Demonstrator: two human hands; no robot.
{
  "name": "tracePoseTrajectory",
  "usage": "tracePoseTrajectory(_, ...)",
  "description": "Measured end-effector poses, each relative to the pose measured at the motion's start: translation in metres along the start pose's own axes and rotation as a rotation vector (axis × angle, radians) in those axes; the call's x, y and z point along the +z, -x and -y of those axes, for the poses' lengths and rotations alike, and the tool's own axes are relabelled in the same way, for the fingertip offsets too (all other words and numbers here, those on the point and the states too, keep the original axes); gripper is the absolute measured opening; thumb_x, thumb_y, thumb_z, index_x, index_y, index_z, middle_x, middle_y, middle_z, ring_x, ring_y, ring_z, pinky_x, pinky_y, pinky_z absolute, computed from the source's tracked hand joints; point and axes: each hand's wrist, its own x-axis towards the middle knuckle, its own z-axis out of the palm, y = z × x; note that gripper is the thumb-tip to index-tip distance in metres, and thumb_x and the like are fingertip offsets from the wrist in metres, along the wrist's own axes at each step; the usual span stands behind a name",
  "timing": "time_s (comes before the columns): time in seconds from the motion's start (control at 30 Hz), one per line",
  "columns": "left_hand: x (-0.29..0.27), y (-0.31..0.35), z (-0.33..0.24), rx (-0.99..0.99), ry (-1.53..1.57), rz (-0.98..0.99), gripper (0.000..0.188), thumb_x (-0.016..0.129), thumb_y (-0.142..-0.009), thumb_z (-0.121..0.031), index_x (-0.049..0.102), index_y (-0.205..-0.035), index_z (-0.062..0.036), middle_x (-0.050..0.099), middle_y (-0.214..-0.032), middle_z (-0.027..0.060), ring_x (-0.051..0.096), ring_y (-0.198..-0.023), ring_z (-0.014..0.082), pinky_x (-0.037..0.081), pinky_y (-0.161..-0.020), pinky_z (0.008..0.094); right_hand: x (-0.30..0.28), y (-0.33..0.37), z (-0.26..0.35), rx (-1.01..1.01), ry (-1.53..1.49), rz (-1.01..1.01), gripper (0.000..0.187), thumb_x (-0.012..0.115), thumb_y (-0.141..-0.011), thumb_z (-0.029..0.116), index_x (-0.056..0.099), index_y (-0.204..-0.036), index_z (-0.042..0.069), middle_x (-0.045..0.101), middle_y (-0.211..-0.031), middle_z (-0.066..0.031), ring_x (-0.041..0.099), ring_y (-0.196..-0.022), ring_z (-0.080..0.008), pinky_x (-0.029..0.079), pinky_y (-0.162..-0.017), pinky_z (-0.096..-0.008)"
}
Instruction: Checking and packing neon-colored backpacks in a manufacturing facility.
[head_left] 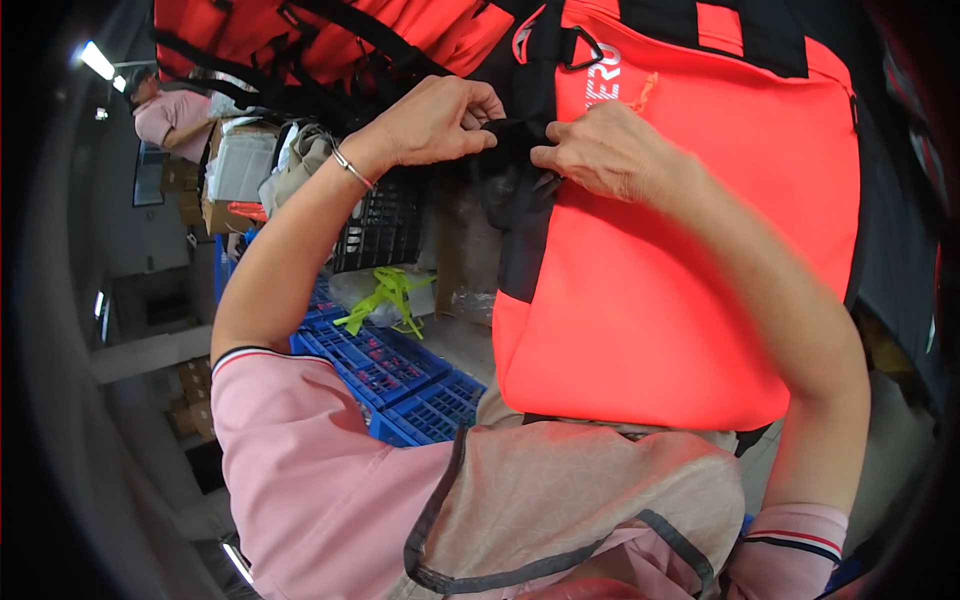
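The left hand (440, 122) has its fingers curled in and seems to pinch a bit of black cloth (516, 134), which lies just to its right, between the two hands. The right hand (618, 152) looks pinched at the cloth's right side, just as near. Under and around that hand is the bright red bag (700, 265), its long way running near to far.

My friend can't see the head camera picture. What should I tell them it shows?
A person's left hand and right hand hold black fabric at the left edge of a big, bright red-orange bag. Blue plastic crates and yellow-green strips are lower left, and another person in pink is in the background.
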Motion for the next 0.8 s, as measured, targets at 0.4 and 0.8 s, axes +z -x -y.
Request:
tracePoseTrajectory(0.4,-0.007,-0.023,0.02,-0.098,0.766,0.466,0.024,0.069,-0.089,-0.011,0.063,-0.107,0.0033,0.07,-0.096,0.0081,0.068,-0.083,0.013,0.053,-0.081,0.0236,-0.018,0.018,-0.021,-0.073,-0.093,0.002,0.016,0.056,-0.089,0.015,0.065,-0.102,0.018,0.061,-0.082,-0.0051,0.066,-0.072,-0.0246,0.051,-0.055,-0.0393)
tracePoseTrajectory(0.8,-0.008,-0.038,-0.008,0.083,1.14,0.348,0.029,0.069,-0.091,-0.018,0.061,-0.111,-0.0001,0.069,-0.098,0.0064,0.066,-0.086,0.0129,0.051,-0.077,0.0237,-0.063,0.049,-0.023,0.078,0.014,-0.123,0.031,0.06,-0.086,0.012,0.064,-0.114,0.024,0.061,-0.079,-0.0048,0.066,-0.069,-0.0225,0.05,-0.053,-0.0366)
